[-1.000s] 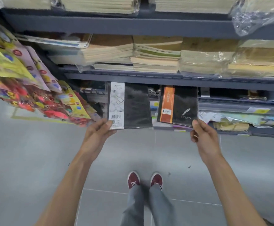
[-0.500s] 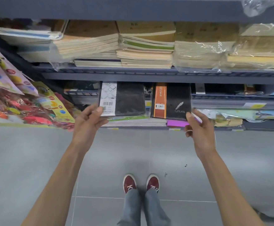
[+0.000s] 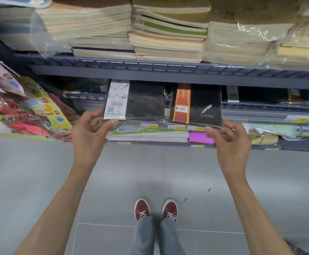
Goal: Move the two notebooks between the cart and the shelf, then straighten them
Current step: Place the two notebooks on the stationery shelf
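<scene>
- Notebooks, two of them, side by side with a slim gap between: the white-banded notebook (image 3: pixel 144 103) on the left, the orange-banded notebook (image 3: pixel 205 107) on the right. Both sit at the front lip of the middle shelf (image 3: pixel 260 115).
- Nearest the camera, straight down: a pair of dark red shoes (image 3: pixel 142 208) and grey jeans (image 3: pixel 155 236) on the grey tiled floor (image 3: pixel 39 181).
- Both bare forearms reach up and forward from the bottom corners.
- The left hand (image 3: pixel 89 133) pinches the near left corner of the white-banded notebook, thumb on the barcode strip and fingers curled underneath.
- The right hand (image 3: pixel 230 142) pinches the near right corner of the orange-banded notebook, fingers curled at its edge.
- Both covers are black and lie face up and roughly square to the shelf front; a silver feather shows on the right one.
- Whether the notebooks lie on the shelf or hang in the grip, I cannot tell.
- Just below them are yellow price tags (image 3: pixel 152 126), then a flat stack of pads (image 3: pixel 150 136) with a purple pad (image 3: pixel 199 137) beside it on the lowest tier.
- Off to the left, bright toy packets (image 3: pixel 21 111) fan out.
- Above the notebooks runs the blue-grey upper shelf rail (image 3: pixel 150 69).
- Farthest up are thick piles of cream paper books (image 3: pixel 168 43), with plastic-wrapped bundles (image 3: pixel 241 39) to the right.
</scene>
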A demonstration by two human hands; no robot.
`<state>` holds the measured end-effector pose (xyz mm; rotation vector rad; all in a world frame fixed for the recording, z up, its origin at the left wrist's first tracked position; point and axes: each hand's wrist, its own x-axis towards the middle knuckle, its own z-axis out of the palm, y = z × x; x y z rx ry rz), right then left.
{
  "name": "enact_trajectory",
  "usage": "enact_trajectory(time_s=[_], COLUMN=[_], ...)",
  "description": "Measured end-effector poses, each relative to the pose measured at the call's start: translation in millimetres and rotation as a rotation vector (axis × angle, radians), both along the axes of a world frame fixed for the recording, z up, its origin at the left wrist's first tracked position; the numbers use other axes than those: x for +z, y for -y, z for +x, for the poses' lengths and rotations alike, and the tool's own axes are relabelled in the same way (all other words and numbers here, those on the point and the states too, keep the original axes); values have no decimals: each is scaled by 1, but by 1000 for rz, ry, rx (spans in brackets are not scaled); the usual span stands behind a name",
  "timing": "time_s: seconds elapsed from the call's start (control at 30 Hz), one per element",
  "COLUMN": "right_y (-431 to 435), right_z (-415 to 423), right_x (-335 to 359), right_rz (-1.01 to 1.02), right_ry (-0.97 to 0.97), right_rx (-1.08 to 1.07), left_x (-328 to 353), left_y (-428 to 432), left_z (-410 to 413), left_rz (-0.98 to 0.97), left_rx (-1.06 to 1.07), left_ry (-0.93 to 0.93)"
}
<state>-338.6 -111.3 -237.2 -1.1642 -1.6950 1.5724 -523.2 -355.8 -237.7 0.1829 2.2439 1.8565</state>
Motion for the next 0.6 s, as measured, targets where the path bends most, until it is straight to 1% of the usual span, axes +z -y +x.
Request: enact_trajectory(time_s=[0.17, 0.4, 0.6], right_y=[-4, -12, -27], right_z=[-6, -24, -37], right_x=[-12, -25, -29], right_rz=[27, 53, 122], right_ry=[-43, -53, -14], right_rx=[-55, -129, -169], left_x=[-10, -16, -17], left_y=[-9, -26, -33], left_z=[-7, -17, -37], left_rz=[-160, -212, -231], left_rx=[19, 97, 87], left_ry=[-151, -236, -248])
